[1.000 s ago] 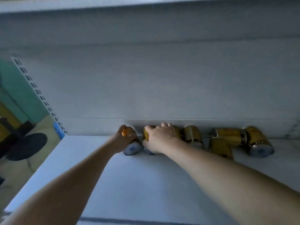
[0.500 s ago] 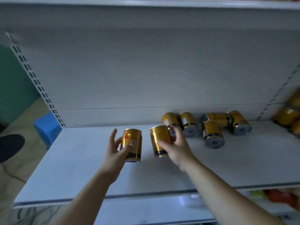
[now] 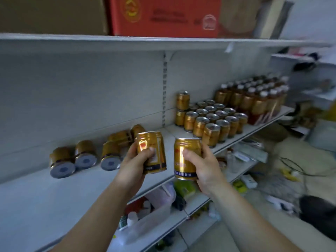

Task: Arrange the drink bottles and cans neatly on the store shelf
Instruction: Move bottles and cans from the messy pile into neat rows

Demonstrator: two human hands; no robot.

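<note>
My left hand (image 3: 135, 163) grips one gold can (image 3: 154, 151) upright, and my right hand (image 3: 204, 167) grips a second gold can (image 3: 184, 159) beside it. Both cans hang in the air in front of the white shelf (image 3: 36, 193). Several more gold cans (image 3: 85, 160) lie on their sides at the back of this shelf, bottoms facing me. To the right, upright gold cans (image 3: 211, 122) stand in neat rows, with one stacked pair at the back. Behind them stand rows of white-capped amber bottles (image 3: 254, 97).
The shelf above (image 3: 127, 41) carries a red carton (image 3: 163, 15) and brown boxes. The lower shelf (image 3: 183, 213) holds bags and loose goods. Cables, packets and a dark object (image 3: 316, 210) litter the floor at right.
Both hands lifted their cans off the shelf and drew them back toward me. The view swung right, bringing the neat rows of cans and bottles into sight.
</note>
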